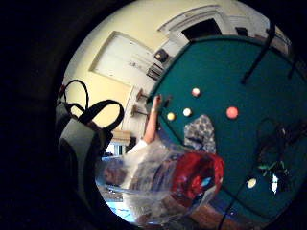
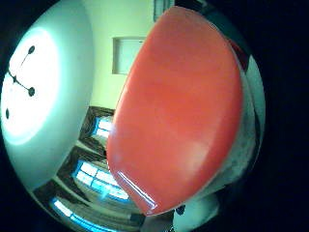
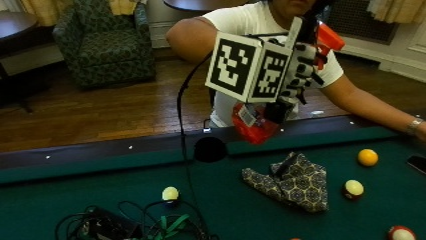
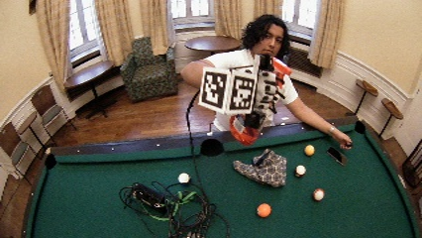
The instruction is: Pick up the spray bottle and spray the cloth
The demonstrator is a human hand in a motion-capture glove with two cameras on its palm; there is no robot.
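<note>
My gloved right hand [image 3: 298, 65] holds a spray bottle [image 3: 256, 127] in the air above the near rail of the pool table [image 3: 100, 185]. The bottle has an orange-red head [image 3: 329, 36] and a red base with a clear body [image 1: 192, 177]. In the thumb side palm view its red surface [image 2: 183, 111] fills most of the picture. A patterned grey cloth [image 3: 293, 182] lies crumpled on the green felt, below the bottle and a little farther in from the rail. The cloth [image 1: 201, 134] also shows beyond the bottle in the little finger side palm view.
My bare left hand [image 3: 416, 127] rests on the rail at the right, near a dark phone [image 3: 418, 162]. Several balls lie around the cloth: a yellow ball [image 3: 367, 157], a pale ball [image 3: 353, 188], another pale ball [image 3: 170, 193]. Tangled cables [image 3: 126, 225] sit at the front left.
</note>
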